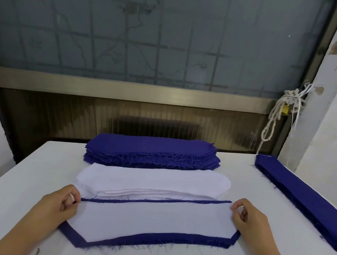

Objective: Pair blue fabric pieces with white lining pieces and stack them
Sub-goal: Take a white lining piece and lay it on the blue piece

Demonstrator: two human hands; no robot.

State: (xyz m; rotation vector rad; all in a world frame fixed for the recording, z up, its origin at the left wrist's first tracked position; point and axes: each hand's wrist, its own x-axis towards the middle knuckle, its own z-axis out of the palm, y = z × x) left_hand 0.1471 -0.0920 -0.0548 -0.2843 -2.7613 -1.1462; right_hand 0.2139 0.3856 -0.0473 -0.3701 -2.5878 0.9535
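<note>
A white lining piece lies on a blue fabric piece at the table's near middle, the blue showing as a border around it. My left hand pinches the pair's left end. My right hand pinches its right end. Just behind lies a stack of white lining pieces. Further back sits a thick stack of blue fabric pieces with frayed edges.
The white table ends at a dark window wall behind. A long pile of blue strips runs along the table's right side. A knotted white rope hangs at the window frame's right corner.
</note>
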